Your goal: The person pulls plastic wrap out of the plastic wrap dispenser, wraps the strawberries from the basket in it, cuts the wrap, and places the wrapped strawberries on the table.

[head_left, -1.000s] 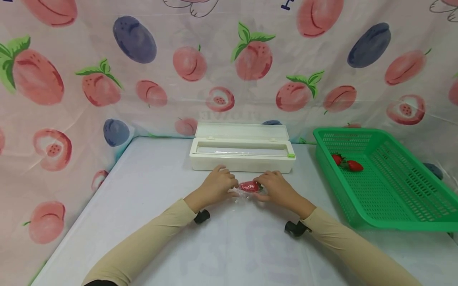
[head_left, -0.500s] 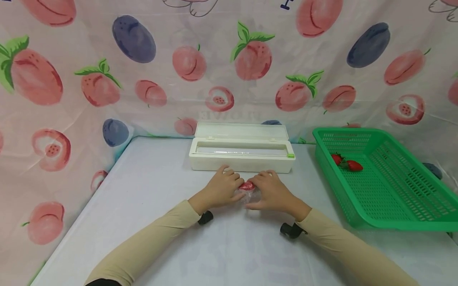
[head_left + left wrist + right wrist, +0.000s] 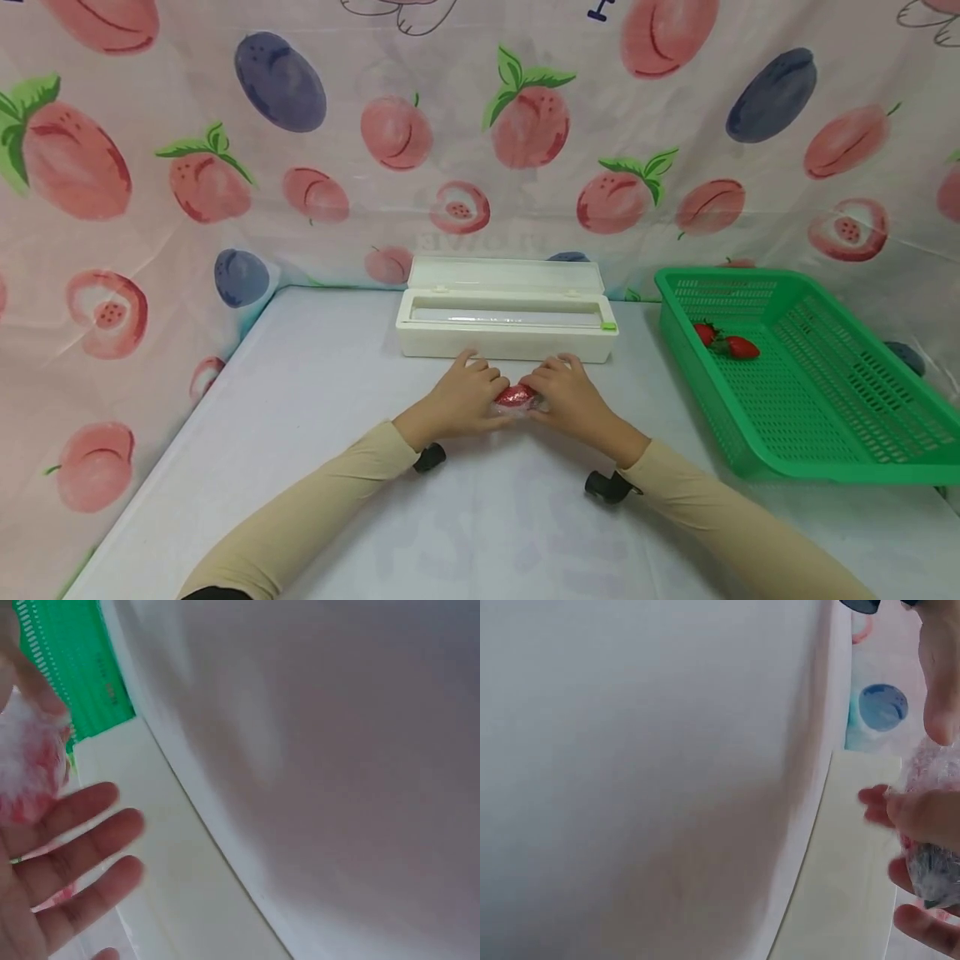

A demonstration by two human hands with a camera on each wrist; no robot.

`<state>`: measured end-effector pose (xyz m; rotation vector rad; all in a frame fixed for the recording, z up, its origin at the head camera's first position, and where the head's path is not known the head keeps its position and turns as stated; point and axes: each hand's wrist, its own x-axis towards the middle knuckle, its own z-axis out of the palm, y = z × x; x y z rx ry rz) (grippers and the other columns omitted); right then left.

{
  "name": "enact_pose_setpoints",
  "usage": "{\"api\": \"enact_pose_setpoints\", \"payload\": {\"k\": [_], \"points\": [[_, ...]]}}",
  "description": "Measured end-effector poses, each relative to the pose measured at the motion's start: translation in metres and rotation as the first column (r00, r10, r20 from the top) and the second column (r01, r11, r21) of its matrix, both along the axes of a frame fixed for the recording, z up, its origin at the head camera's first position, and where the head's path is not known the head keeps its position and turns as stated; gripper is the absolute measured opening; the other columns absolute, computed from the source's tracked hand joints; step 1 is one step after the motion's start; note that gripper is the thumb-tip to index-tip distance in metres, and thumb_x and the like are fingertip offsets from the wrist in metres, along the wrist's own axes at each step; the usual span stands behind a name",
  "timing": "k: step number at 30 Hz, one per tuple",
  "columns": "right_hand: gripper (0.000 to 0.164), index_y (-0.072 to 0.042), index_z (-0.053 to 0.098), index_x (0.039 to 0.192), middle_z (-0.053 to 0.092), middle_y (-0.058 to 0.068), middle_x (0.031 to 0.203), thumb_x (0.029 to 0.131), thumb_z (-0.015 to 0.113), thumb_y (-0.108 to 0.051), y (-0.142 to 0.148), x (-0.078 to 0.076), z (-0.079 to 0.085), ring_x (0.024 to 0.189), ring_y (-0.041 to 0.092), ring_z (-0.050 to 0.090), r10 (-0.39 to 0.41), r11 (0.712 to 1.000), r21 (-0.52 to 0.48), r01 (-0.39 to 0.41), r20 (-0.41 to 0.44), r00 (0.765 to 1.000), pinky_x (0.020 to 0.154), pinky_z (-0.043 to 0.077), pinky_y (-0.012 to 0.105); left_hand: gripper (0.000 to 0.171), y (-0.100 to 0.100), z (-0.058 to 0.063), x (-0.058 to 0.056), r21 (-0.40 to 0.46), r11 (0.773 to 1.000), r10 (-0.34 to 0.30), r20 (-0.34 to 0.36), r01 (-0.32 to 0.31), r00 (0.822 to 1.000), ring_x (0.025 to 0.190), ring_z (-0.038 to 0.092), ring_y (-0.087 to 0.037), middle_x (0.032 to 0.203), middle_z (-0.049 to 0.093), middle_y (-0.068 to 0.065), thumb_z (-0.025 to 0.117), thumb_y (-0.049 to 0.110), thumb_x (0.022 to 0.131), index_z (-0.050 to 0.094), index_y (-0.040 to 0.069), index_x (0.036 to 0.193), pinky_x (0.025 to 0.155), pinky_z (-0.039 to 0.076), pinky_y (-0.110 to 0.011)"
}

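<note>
A strawberry [image 3: 515, 395] wrapped in clear cling film is held between both hands, in front of the white box. From the left, my left hand [image 3: 462, 398] pinches it; in the left wrist view the other fingers [image 3: 94, 845] spread away from the wrapped fruit [image 3: 30, 761]. My right hand [image 3: 573, 400] grips the opposite end with thumb and fingers. Through crumpled film [image 3: 936, 874] in the right wrist view, the dark green leafy end shows near the right fingers. Part of the strawberry is hidden behind the fingers.
Behind the hands stands a white cling film box [image 3: 510, 342], its lid [image 3: 506, 273] raised and a roll inside. A green basket [image 3: 840, 471] at the right holds a few strawberries [image 3: 742, 347]. A fruit-print curtain [image 3: 465, 108] hangs behind the white table [image 3: 337, 358].
Both hands have come closer together around the wrapped strawberry, which shifted slightly left. The loose film hanging below it has been gathered against the fruit. Box and basket stay put.
</note>
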<state>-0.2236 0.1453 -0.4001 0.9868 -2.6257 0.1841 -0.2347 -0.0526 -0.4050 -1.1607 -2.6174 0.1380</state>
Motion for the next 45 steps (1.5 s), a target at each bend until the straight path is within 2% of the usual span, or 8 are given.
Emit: {"api": "enact_pose_setpoints", "payload": {"k": [5,11,15,21,26,30,36,45], "points": [[0.040,-0.011,0.062,0.096,0.069,0.001,0.093,0.064,0.084,-0.018,-0.002,-0.001,0.000,0.091,0.020,0.058,0.044,0.998,-0.047,-0.047,-0.061,0.997,0.095,0.040,0.053,0.048,0.005,0.002,0.001,0.020,1.000,0.011,0.087,-0.013,0.996,0.100,0.060,-0.018,0.102,0.067,0.003,0.059,0.054,0.083,0.058,0.014,0.110,0.106,0.033,-0.047],[0.058,-0.008,0.060,0.113,0.066,0.002,0.107,0.066,0.084,-0.034,0.001,-0.003,0.002,0.103,0.023,0.056,0.053,0.997,-0.071,-0.044,0.133,0.990,0.097,0.037,0.051,0.036,0.007,0.001,0.002,0.013,1.000,0.025,0.054,-0.026,0.998,0.097,0.063,-0.019,0.099,0.069,-0.001,0.062,0.033,0.088,0.051,0.011,0.114,0.106,0.035,-0.046],[0.045,-0.006,0.062,0.109,0.068,0.004,0.102,0.072,0.080,-0.025,0.002,-0.004,0.001,0.102,0.024,0.057,0.055,0.997,-0.072,-0.040,0.218,0.974,0.096,0.037,0.050,0.028,0.006,0.000,0.002,0.045,0.999,0.006,-0.016,-0.005,1.000,0.088,0.065,-0.018,0.087,0.069,0.000,0.062,0.025,0.088,0.049,0.010,0.107,0.102,0.039,-0.042],[0.030,-0.004,0.057,0.099,0.066,0.009,0.092,0.075,0.075,-0.007,-0.002,-0.002,0.001,0.095,0.025,0.060,-0.014,1.000,-0.003,0.015,0.191,0.981,0.098,0.039,0.049,0.042,0.006,0.003,0.005,0.091,0.996,-0.008,0.015,0.007,1.000,0.082,0.066,-0.017,0.081,0.068,-0.001,0.068,0.038,0.083,0.050,0.009,0.109,0.098,0.042,-0.038],[0.032,-0.006,0.056,0.099,0.066,0.004,0.091,0.078,0.075,-0.020,0.000,-0.002,-0.002,0.093,0.022,0.060,0.009,1.000,0.005,-0.010,0.131,0.991,0.097,0.040,0.049,0.035,0.008,0.005,0.007,0.088,0.996,0.013,0.076,-0.020,0.997,0.084,0.066,-0.018,0.082,0.069,-0.001,0.064,0.039,0.086,0.052,0.010,0.103,0.099,0.041,-0.040],[0.039,-0.008,0.057,0.102,0.065,0.000,0.092,0.079,0.073,-0.035,0.006,-0.001,0.000,0.095,0.021,0.058,0.054,0.999,-0.004,-0.054,0.126,0.990,0.097,0.038,0.050,0.035,0.006,0.002,0.007,0.052,0.998,0.044,0.027,-0.046,0.999,0.085,0.066,-0.017,0.084,0.069,-0.001,0.062,0.039,0.087,0.052,0.009,0.104,0.099,0.042,-0.039],[0.027,-0.009,0.057,0.094,0.062,-0.003,0.080,0.086,0.065,-0.034,0.009,-0.001,0.005,0.087,0.017,0.057,0.056,0.997,0.045,-0.067,0.214,0.975,0.096,0.038,0.048,0.036,0.004,-0.001,0.007,0.036,0.998,0.047,-0.088,-0.044,0.995,0.079,0.067,-0.017,0.078,0.070,0.000,0.061,0.043,0.087,0.052,0.009,0.097,0.096,0.045,-0.040],[0.025,-0.008,0.054,0.090,0.055,-0.004,0.071,0.091,0.057,-0.033,0.009,-0.002,0.008,0.077,0.015,0.055,0.066,0.993,0.077,-0.092,0.286,0.956,0.094,0.039,0.047,0.038,0.006,-0.006,0.005,0.033,0.994,0.105,-0.244,-0.100,0.964,0.080,0.067,-0.016,0.078,0.071,0.000,0.065,0.047,0.080,0.055,0.012,0.089,0.096,0.046,-0.041]]}}
